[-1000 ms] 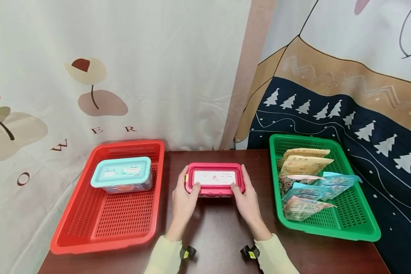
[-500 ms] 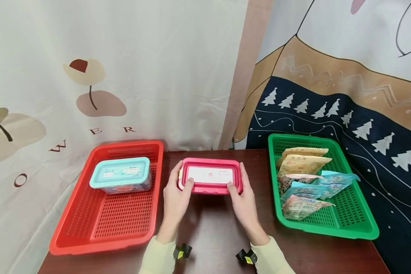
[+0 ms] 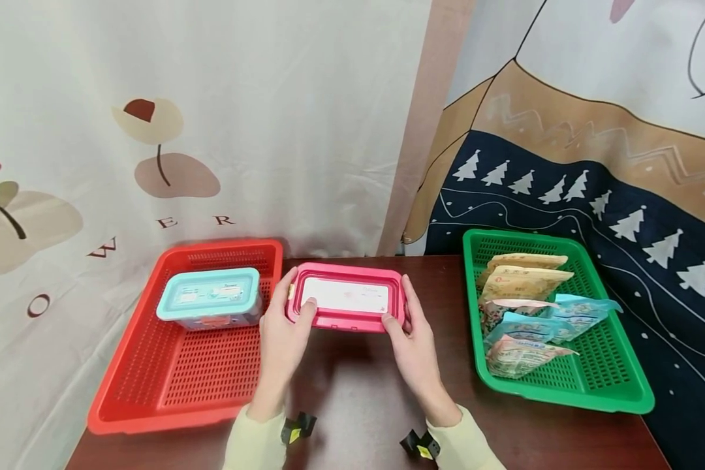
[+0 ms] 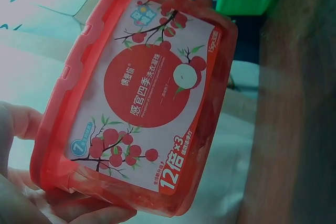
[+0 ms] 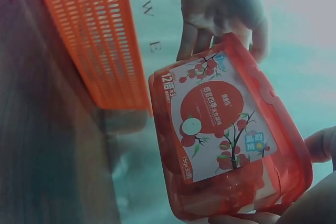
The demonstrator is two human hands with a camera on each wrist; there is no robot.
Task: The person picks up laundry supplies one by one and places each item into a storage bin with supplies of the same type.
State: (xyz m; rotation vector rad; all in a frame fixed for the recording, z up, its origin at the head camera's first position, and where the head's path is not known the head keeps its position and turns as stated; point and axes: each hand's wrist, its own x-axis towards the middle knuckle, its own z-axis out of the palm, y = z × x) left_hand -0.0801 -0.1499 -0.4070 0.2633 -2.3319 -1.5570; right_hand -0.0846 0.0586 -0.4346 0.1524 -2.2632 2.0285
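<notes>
Between both hands is a box of laundry pods [image 3: 345, 296] with a pink-red lid, tilted and raised over the table. Its clear red body and fruit-printed label [image 4: 149, 98] face the wrist cameras. My left hand [image 3: 284, 339] grips the left end, thumb on the lid's edge and fingers underneath. At the other end my right hand [image 3: 412, 349] holds on the same way, its thumb at the lid's lower right corner. A second pod box [image 3: 208, 297], with a light blue lid, sits in the red basket [image 3: 182, 398] to the left.
A green basket [image 3: 564, 391] stands on the right, with several upright packets [image 3: 525, 284] in it, tan, pink and blue. Both baskets rest on the dark brown table [image 3: 358, 418]. Printed curtains [image 3: 305, 130] hang behind the table.
Both hands have shifted the pink-lidded pod box to the left and upward, toward the red basket. It has also turned slightly, its left end now higher. The baskets have stayed put.
</notes>
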